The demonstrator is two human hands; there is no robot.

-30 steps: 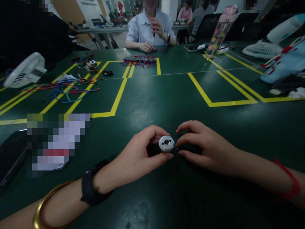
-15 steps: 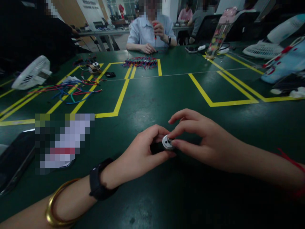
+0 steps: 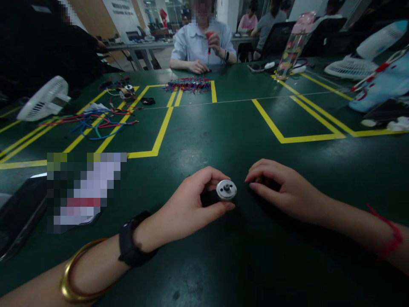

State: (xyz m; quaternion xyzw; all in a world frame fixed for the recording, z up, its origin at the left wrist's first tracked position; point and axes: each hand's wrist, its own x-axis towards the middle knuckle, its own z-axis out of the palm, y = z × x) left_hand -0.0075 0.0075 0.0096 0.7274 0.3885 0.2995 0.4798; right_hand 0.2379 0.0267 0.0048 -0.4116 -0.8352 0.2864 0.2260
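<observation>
My left hand [image 3: 198, 200] is wrapped round a dark cylindrical part with a round silver face [image 3: 226, 189]. That face points up toward the camera and shows a small central shaft and dark holes. To its right, apart from the part, my right hand [image 3: 284, 189] rests low over the green table [image 3: 204, 260]. The right thumb and index fingertips are nearly together, and whether anything small is between them cannot be made out.
Across the table a person [image 3: 203, 44] holds a red screwdriver [image 3: 208, 42] behind a wire bundle [image 3: 191, 84]. Loose wires [image 3: 102, 123], a white fan [image 3: 44, 99] and a phone [image 3: 22, 213] lie left. A bottle [image 3: 294, 47] and another fan [image 3: 351, 68] stand right.
My right hand has moved off the silver face to the right and lower, and its fingers have drawn together. The shaft and holes now show. My left hand has barely moved.
</observation>
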